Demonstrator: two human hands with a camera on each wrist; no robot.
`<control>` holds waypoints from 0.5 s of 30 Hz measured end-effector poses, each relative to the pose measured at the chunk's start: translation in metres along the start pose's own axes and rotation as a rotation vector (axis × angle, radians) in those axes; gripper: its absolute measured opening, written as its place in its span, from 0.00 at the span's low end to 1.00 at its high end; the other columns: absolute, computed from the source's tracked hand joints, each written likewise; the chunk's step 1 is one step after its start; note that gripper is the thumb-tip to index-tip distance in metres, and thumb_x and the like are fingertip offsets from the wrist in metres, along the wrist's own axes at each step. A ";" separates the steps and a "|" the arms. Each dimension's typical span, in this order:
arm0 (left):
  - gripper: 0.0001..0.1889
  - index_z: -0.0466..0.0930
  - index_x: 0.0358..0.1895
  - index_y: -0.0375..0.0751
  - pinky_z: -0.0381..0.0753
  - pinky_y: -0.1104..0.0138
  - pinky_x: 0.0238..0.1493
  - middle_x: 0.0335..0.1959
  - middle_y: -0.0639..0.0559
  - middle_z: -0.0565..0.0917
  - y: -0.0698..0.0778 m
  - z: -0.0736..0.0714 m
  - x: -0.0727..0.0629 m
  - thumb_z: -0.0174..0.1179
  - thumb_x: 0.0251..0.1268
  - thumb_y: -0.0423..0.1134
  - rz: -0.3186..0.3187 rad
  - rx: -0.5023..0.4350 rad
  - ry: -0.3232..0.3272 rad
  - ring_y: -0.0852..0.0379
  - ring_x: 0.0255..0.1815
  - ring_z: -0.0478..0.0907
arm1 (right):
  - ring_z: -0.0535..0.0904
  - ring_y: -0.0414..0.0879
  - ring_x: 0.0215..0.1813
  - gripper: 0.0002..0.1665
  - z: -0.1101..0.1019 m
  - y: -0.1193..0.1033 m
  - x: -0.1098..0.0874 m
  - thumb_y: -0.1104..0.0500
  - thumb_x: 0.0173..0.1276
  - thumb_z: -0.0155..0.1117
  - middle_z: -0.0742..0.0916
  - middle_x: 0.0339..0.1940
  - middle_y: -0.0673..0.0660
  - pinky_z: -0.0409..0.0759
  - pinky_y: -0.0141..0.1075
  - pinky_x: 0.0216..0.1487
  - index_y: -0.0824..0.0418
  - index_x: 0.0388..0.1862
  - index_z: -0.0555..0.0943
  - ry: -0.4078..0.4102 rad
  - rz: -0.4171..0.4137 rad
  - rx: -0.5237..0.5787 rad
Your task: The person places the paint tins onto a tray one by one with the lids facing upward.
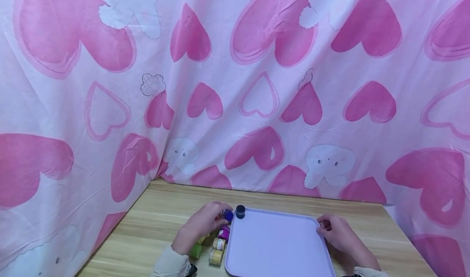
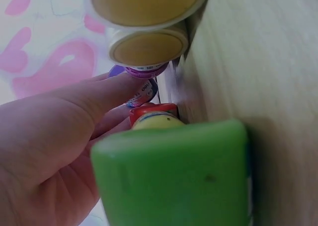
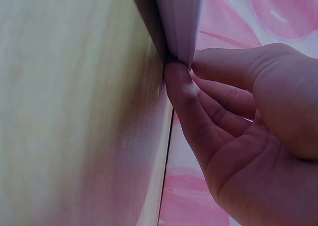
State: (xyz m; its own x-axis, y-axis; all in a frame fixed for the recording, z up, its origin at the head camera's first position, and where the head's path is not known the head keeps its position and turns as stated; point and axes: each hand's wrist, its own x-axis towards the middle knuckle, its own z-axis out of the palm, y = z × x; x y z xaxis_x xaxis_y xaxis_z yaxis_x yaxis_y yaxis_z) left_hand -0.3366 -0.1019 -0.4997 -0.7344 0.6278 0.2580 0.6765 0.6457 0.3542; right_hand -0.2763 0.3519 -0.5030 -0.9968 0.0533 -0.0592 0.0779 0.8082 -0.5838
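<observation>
At the far left corner of the lilac tray, my left hand grips a small paint jar with a dark blue lid. On the tray's corner beside it stands a black-lidded jar. My right hand pinches the tray's right rim; in the right wrist view the thumb and forefinger meet at that edge. Along the tray's left side lie a magenta jar and two yellowish jars. Close to my left wrist is a green container.
Behind the green container, the left wrist view shows a yellow item and a red one, partly hidden. A wood-grain table carries everything. Pink heart-patterned cloth hangs behind and at both sides.
</observation>
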 end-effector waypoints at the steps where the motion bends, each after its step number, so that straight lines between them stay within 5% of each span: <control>1: 0.19 0.87 0.62 0.44 0.91 0.62 0.57 0.52 0.51 0.92 0.000 0.000 0.000 0.74 0.69 0.35 -0.003 -0.013 0.009 0.55 0.53 0.90 | 0.80 0.45 0.40 0.17 0.000 0.000 0.000 0.66 0.72 0.73 0.86 0.38 0.53 0.86 0.36 0.39 0.70 0.57 0.85 -0.002 0.003 0.001; 15: 0.16 0.87 0.56 0.42 0.91 0.66 0.46 0.46 0.50 0.92 0.011 -0.004 0.005 0.70 0.75 0.48 -0.148 -0.118 0.082 0.57 0.45 0.88 | 0.81 0.45 0.41 0.17 -0.001 0.002 0.001 0.66 0.72 0.73 0.88 0.40 0.53 0.89 0.40 0.43 0.70 0.57 0.85 -0.003 -0.004 -0.007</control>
State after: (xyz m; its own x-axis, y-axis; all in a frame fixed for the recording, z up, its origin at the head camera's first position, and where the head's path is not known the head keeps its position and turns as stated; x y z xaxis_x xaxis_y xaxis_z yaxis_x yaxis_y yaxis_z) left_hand -0.3329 -0.0932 -0.4904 -0.8304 0.4896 0.2657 0.5534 0.6699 0.4949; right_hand -0.2775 0.3541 -0.5037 -0.9971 0.0482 -0.0587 0.0733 0.8126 -0.5782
